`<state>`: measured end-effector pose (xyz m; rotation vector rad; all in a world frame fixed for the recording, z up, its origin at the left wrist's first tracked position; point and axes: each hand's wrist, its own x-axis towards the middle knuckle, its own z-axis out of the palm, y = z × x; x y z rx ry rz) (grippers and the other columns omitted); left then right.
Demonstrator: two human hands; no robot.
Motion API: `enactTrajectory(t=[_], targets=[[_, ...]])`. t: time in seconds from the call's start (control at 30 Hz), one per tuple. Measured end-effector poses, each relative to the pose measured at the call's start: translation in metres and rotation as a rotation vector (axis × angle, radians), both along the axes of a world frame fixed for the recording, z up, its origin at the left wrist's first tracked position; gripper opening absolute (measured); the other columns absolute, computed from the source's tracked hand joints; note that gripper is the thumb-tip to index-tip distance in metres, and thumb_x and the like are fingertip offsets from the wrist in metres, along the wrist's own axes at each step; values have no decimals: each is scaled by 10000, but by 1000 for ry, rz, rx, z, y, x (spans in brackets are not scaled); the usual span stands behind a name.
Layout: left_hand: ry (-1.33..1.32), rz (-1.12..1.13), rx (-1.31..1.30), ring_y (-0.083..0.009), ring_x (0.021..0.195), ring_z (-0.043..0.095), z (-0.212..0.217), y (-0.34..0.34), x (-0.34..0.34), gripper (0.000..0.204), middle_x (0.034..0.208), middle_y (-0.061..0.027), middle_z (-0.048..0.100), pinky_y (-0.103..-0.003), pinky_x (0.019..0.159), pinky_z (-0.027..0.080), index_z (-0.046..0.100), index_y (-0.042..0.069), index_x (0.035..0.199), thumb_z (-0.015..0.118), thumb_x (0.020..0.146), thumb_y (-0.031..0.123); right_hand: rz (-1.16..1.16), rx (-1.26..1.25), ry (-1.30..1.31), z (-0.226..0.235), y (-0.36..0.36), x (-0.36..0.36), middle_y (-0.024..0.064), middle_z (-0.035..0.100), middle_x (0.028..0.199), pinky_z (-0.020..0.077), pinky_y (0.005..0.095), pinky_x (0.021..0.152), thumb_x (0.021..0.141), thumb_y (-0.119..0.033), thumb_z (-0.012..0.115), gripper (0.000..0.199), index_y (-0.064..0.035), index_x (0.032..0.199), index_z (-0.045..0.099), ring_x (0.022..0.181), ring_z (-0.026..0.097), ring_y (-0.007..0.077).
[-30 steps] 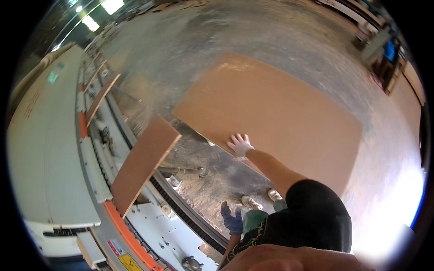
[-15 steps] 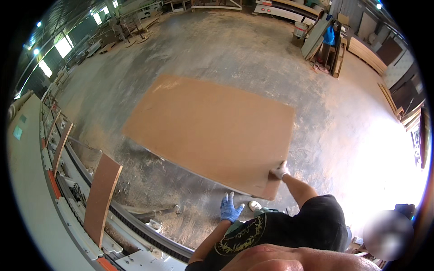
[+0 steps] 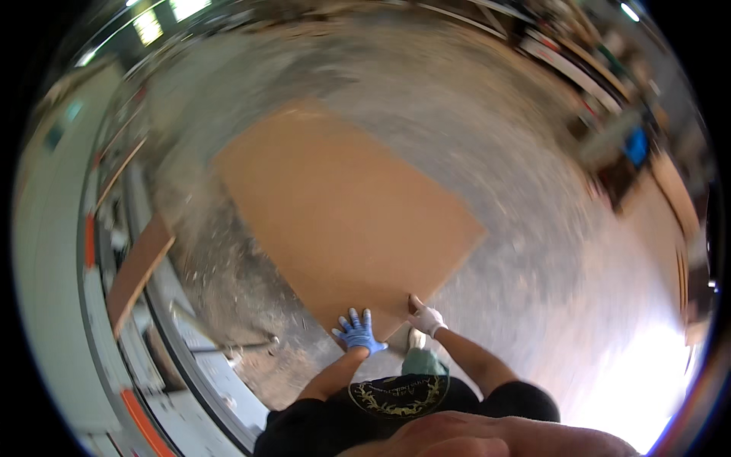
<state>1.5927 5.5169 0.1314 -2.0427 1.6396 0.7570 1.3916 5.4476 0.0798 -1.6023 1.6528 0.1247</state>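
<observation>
A large flat brown board (image 3: 343,206) stretches away from my body above the floor, its near corner close to me. My left hand (image 3: 359,335), in a blue glove, lies on top of that corner with its fingers spread. At the board's near right edge is my right hand (image 3: 428,317), in a white glove. Its thumb is over the top face and its fingers are hidden under the edge, gripping the board. Below, a light shoe (image 3: 416,339) and green trouser leg (image 3: 425,362) show.
A long machine bed with a rail (image 3: 179,305) runs along the left, and a narrow brown panel (image 3: 141,270) leans on it. Sawdust lies on the concrete floor (image 3: 525,274). At the right stand blurred stacked boards (image 3: 670,194) and a blue bag (image 3: 636,145).
My left hand has come from beside the board onto its near corner. My right hand still grips the edge. The view has turned, and the board now points more straight away from me.
</observation>
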Motion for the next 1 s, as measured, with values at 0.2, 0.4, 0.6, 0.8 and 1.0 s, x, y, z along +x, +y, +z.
enactTrajectory(t=[0.2,0.4,0.6,0.8,1.0], targets=[[-82,75,125,-437,1335,-48,-8,-91,65,1189,1486,-101,-110,-689,978,71,-46,280,1422,723,568,582,299,-468,443,-1,-161,-29,154,394,1320,353,514,926,691,-465,647,738,-240,1325,345,1235,347,348],[-115,113,113,-435,1337,-36,-34,-188,150,1198,1488,-97,-97,-700,968,93,-26,285,1423,759,551,527,517,-83,614,34,-333,55,148,-28,1479,303,582,962,560,-420,794,1160,-265,1415,26,1326,110,420],[-137,120,101,-431,1339,-36,-36,-316,244,1213,1488,-87,-102,-700,968,97,-14,288,1423,777,529,504,611,-17,721,41,-477,156,142,-96,1480,426,553,859,568,-381,801,1212,-299,1412,-65,1337,31,434],[-150,163,168,-430,1339,-44,-39,-468,350,1227,1486,-85,-116,-687,981,109,-39,298,1419,785,531,488,630,-6,722,24,-627,261,139,-91,1482,444,534,832,560,-331,807,1221,-314,1411,-67,1336,55,432],[-186,257,242,-431,1338,-55,-55,-616,471,1241,1480,-83,-146,-658,1005,126,-78,303,1412,783,539,494,700,-94,696,27,-777,378,145,-50,1486,472,495,779,582,-301,776,1162,-314,1418,-31,1328,90,443]])
